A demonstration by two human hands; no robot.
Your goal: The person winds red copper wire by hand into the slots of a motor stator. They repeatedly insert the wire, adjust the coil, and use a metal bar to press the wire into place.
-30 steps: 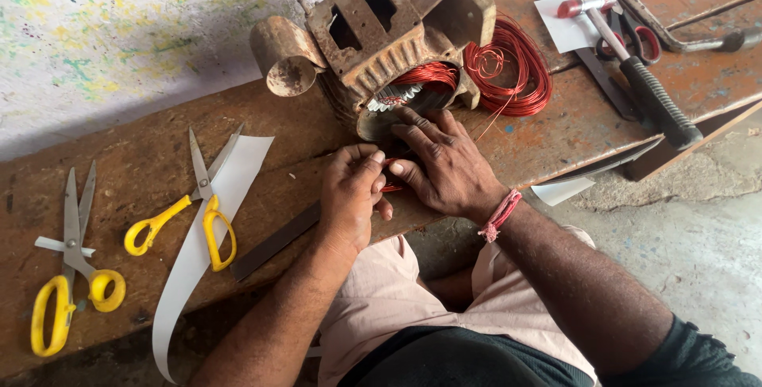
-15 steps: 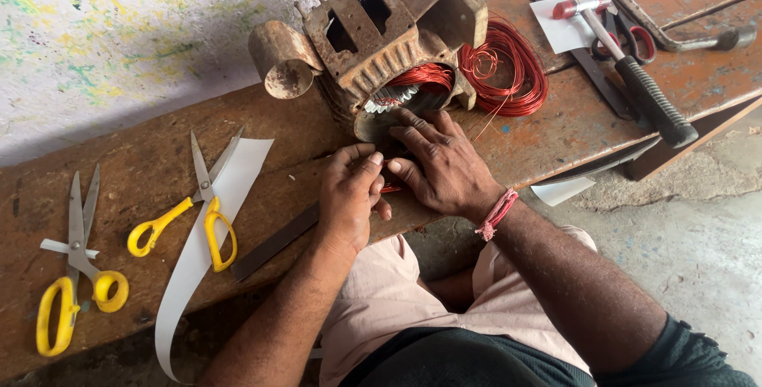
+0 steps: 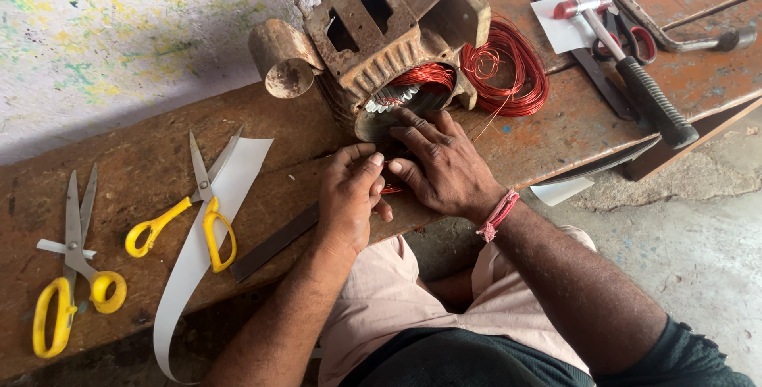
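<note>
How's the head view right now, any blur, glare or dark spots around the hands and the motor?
Head view: soft, even daylight, no glare; left hand and right hand sharp, unblurred; red copper wire coil crisp; rusty motor housing bore shaded, its windings dim; worn wooden bench evenly lit.

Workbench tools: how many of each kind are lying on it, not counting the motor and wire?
Yellow-handled scissors: 2
Red-handled scissors: 1
Hammer: 1
Flat metal files or strips: 2
Total: 6
</note>
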